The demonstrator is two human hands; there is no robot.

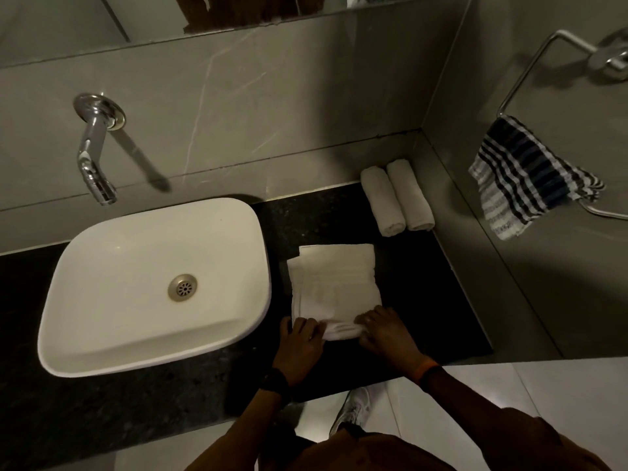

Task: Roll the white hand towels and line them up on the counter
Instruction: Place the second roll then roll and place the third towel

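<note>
A folded white hand towel (334, 280) lies flat on the dark counter (438, 300), right of the basin. Its near edge is curled into a small roll. My left hand (300, 345) grips the left end of that roll and my right hand (385, 333) grips the right end, fingers curled over the fabric. Two rolled white towels (396, 202) lie side by side and touching at the counter's back right corner, close to the side wall.
A white basin (102, 334) fills the counter's left half, with a chrome wall spout (95, 158) above it. A striped cloth (523, 178) hangs from a chrome towel ring on the right wall. The counter's front edge runs just under my wrists.
</note>
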